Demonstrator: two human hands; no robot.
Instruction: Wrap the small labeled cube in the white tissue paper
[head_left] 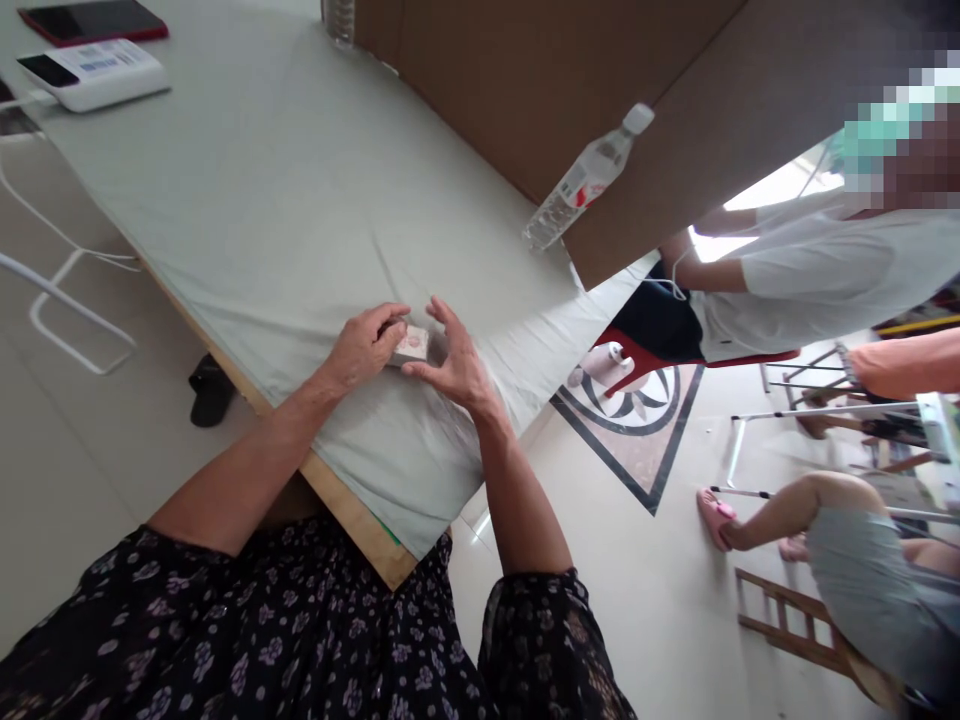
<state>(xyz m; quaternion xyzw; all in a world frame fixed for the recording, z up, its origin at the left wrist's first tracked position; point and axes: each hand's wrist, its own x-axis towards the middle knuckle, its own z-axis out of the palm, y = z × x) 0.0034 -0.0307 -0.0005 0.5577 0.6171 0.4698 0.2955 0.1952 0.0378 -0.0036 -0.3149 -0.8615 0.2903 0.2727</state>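
A small block with a pale, red-printed top and grey sides, which looks like a deck of playing cards (412, 345), lies on the cloth-covered table (247, 210) near its front corner. My left hand (364, 345) is closed on the deck's left end, its fingers curled over the edge. On the other side is my right hand (457, 365), fingers apart and curved around the deck's right end. The right thumb reaches close to the deck's near edge; I cannot tell whether it touches. Part of the deck is hidden by my left fingers.
A large brown cardboard box (480, 90) stands at the back, with a clear plastic bottle (589, 180) before it. A white device (105, 75) and a phone (90, 18) lie far left. Beyond the right edge sit other people, one in a white shirt (817, 280).
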